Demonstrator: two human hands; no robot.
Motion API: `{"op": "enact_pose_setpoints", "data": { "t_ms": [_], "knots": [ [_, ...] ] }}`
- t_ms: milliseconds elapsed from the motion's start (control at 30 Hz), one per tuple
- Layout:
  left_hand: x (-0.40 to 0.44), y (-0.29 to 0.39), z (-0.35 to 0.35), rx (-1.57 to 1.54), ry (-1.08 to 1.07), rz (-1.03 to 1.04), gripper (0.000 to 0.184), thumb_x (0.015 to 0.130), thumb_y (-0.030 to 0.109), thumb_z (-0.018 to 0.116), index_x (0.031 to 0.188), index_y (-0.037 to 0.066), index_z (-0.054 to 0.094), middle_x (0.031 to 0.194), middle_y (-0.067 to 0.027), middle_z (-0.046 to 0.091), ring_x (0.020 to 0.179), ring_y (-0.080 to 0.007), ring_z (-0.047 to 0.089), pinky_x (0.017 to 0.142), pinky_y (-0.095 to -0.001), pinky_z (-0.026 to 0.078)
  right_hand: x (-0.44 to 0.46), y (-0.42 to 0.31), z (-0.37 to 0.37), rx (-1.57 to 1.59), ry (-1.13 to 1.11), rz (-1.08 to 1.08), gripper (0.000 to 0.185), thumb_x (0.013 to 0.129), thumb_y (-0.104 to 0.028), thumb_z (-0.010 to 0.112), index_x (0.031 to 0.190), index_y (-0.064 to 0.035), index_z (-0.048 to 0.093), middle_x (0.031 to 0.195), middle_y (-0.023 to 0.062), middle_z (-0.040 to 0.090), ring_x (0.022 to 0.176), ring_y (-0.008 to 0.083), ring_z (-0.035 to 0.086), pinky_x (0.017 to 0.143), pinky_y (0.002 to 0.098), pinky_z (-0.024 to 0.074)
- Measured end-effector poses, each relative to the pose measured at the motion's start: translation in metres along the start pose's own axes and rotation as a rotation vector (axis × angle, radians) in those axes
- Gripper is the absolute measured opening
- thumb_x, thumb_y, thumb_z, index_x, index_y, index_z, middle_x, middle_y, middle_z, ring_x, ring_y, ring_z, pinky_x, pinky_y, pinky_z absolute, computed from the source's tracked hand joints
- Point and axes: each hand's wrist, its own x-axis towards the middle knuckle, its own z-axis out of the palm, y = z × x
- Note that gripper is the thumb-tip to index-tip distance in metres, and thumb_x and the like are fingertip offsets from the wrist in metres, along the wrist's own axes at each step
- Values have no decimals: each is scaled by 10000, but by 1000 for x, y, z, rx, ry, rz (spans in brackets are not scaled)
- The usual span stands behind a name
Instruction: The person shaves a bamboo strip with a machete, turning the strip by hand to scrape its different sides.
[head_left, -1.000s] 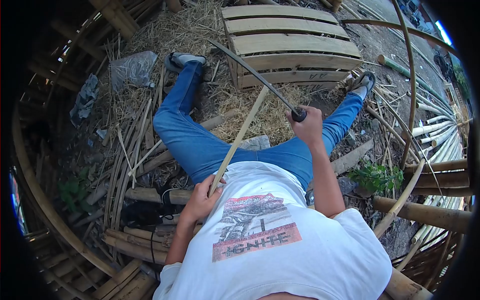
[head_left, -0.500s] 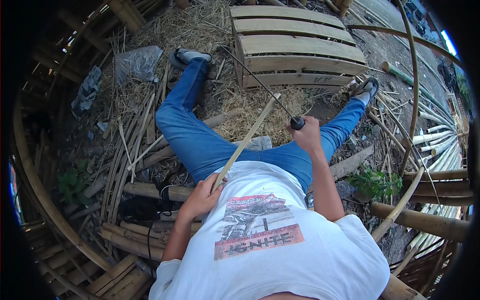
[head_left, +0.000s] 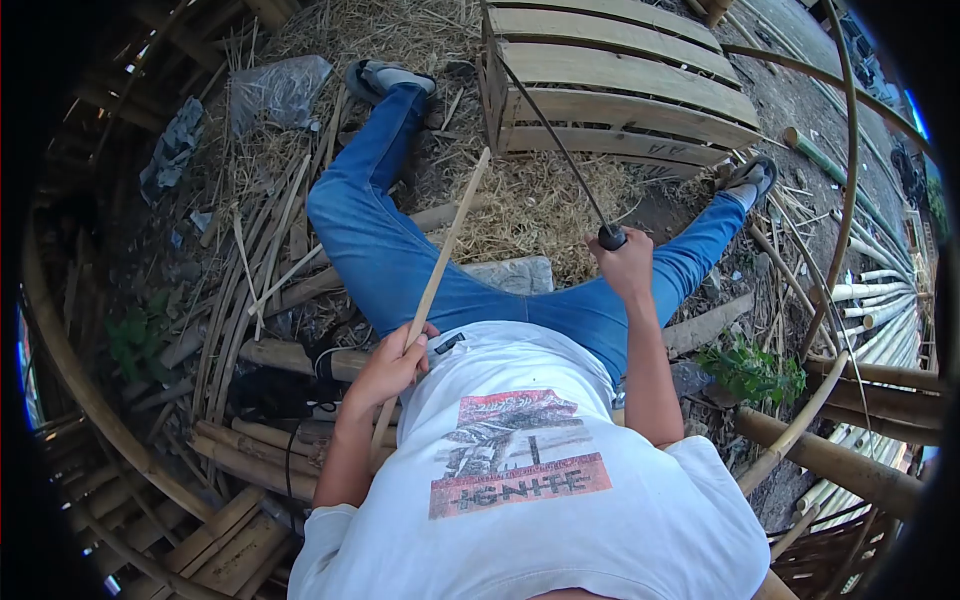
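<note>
My left hand point(head_left: 393, 366) is closed around a pale bamboo strip point(head_left: 448, 243), beside the white shirt. The strip slants up and to the right, and its lower end shows below the hand. In my right hand point(head_left: 625, 264) is the dark handle of a long blade point(head_left: 560, 145), held above the right thigh. The blade points up and left, its upper part in front of the slatted wooden crate point(head_left: 620, 75). Strip and blade are apart. Between my legs lie a pale block point(head_left: 510, 275) and loose shavings point(head_left: 540, 205).
Split bamboo strips point(head_left: 235, 265) lie at the left, with a clear plastic bag point(head_left: 280, 95) above them. A green plant point(head_left: 755, 372) grows at the right, near thick bamboo poles point(head_left: 870, 465). Curved bamboo point(head_left: 850, 150) rises at the upper right.
The strip has moved left, away from the blade, and stands steeper; a length now shows below my left hand. The blade has turned more upright. The view has shifted slightly.
</note>
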Motion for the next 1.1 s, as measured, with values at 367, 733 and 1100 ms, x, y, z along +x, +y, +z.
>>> {"op": "enact_pose_setpoints", "data": {
  "t_ms": [367, 733, 1100],
  "knots": [
    [57, 34, 10, -284, -422, -245, 288, 1100, 295, 436, 1169, 38, 545, 632, 59, 391, 478, -5, 313, 399, -173, 281, -17, -8, 18, -101, -73, 115, 277, 766, -297, 788, 789, -25, 739, 663, 217, 655, 666, 415, 656, 640, 475, 524],
    [72, 32, -8, -28, -607, -8, 217, 1033, 248, 596, 1123, 52, 570, 640, 62, 466, 499, -32, 412, 455, -215, 336, -10, 3, -54, -540, 256, 227, 230, 714, -200, 710, 900, -86, 780, 759, 220, 698, 742, 412, 692, 698, 492, 556],
    [79, 38, -22, -107, -661, -173, 188, 1035, 259, 598, 1069, 81, 546, 660, 62, 447, 489, -25, 392, 425, -209, 335, -81, -71, -80, -530, 399, 212, 187, 745, -229, 793, 798, -56, 749, 694, 181, 667, 684, 380, 668, 625, 450, 503]
  ]
}}
